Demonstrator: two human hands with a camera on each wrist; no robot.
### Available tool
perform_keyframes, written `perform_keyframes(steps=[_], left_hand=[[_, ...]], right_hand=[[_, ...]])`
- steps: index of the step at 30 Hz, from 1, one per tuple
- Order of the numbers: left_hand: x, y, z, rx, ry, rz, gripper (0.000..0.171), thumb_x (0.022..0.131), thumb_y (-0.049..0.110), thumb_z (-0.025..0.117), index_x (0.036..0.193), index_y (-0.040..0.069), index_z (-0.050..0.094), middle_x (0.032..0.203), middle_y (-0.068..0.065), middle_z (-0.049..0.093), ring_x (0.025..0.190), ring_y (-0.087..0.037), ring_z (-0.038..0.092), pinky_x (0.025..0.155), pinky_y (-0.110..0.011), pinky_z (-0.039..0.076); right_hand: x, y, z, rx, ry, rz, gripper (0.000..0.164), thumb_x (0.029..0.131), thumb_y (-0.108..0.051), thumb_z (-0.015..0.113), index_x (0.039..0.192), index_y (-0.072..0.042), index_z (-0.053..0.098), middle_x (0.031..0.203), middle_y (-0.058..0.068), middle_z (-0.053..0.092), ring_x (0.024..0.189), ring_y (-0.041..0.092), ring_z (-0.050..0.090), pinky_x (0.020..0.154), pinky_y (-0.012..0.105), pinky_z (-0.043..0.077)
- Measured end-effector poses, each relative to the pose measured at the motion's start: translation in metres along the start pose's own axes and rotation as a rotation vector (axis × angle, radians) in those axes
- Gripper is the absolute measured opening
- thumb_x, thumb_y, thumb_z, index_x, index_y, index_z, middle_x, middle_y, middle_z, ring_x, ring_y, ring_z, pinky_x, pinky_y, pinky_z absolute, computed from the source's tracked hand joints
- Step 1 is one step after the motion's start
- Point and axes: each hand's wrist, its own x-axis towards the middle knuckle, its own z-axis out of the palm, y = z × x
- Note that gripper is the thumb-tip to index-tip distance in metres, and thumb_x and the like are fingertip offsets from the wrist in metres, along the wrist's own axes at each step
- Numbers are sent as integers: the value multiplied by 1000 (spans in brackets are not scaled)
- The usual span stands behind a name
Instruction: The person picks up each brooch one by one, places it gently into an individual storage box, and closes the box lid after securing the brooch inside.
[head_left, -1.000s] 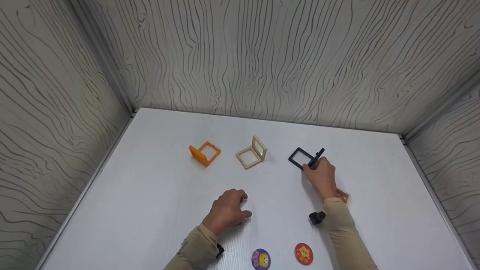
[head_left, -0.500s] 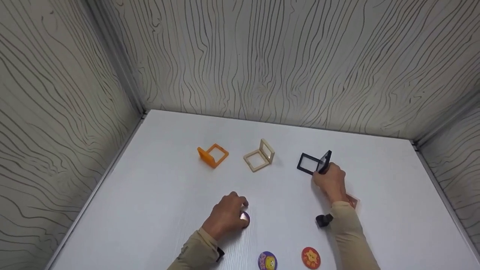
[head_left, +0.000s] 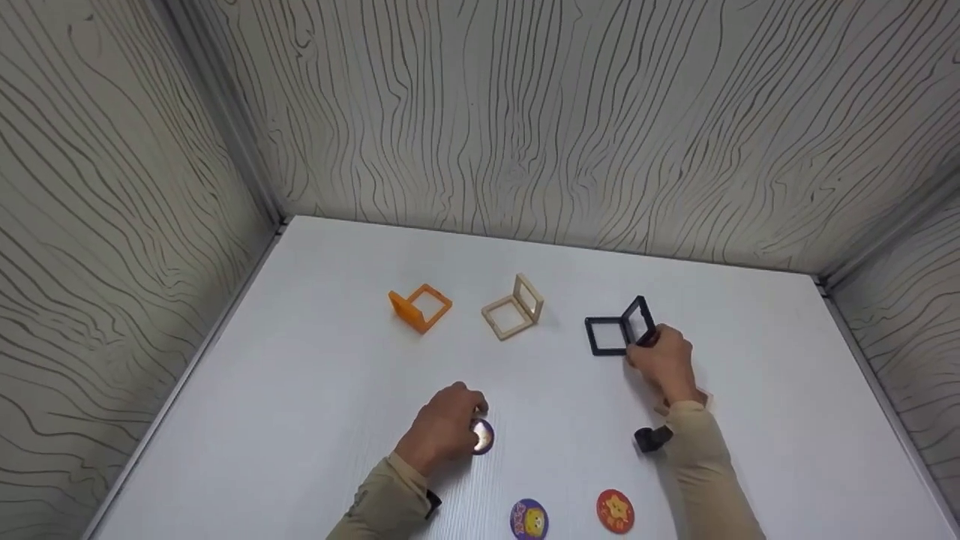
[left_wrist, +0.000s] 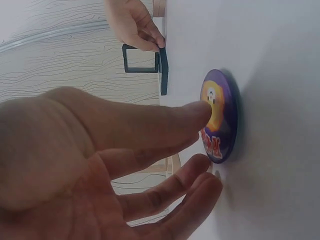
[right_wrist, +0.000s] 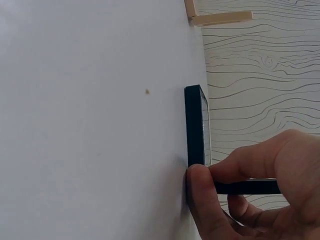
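My right hand pinches the raised half of a black hinged square display frame between thumb and fingers. The frame's other half lies flat on the table, and the two halves stand apart like an opened book. Lower left, my left hand is over a round purple badge, which lies on the table. In the left wrist view, the thumb overlaps the yellow cartoon face of the badge, while the other fingers are loosely bent near its edge. Whether the thumb presses on it cannot be told.
An orange hinged frame and a beige one stand opened at the back. A pinkish frame is partly hidden by the right wrist. Near the front lie a purple badge and a red star badge. Patterned walls enclose the white table.
The right hand has turned the black frame, so its flat half lies squarer in the head view. The purple badge by the left hand, hidden earlier, now shows beside the thumb.
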Motion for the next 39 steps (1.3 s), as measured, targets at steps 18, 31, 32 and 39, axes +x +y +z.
perform_keyframes(steps=[18, 31, 32, 39], left_hand=[[1, -3, -7, -72, 35, -28, 19, 80, 2, 73, 99, 2, 71, 90, -2, 55, 82, -16, 51, 73, -34, 49], [8, 5, -1, -141, -38, -81, 23, 80, 3, 78, 101, 0, 72, 95, -6, 59, 86, -18, 52, 80, -38, 51], [7, 5, -1, -146, -37, -82, 23, 79, 3, 79, 101, 0, 71, 95, -6, 58, 86, -18, 51, 80, -38, 51], [-2, -1, 1, -137, -20, -65, 21, 77, 2, 80, 96, 1, 71, 92, -5, 56, 84, -18, 49, 78, -38, 49]], right_hand=[[-9, -16, -2, -44, -66, -121, 17, 90, -17, 70, 94, -3, 61, 89, 11, 66, 77, 23, 59, 65, 31, 46], [-33, -1, -7, -52, -40, -150, 15, 90, -15, 72, 98, -4, 65, 98, 13, 71, 86, 23, 67, 70, 32, 49], [-35, -1, -5, -56, -39, -155, 15, 90, -15, 73, 98, -5, 65, 98, 12, 71, 88, 24, 67, 71, 33, 50], [-47, 2, 7, -101, -44, -177, 17, 90, -17, 73, 101, -7, 66, 97, 9, 70, 92, 25, 66, 77, 36, 49]])
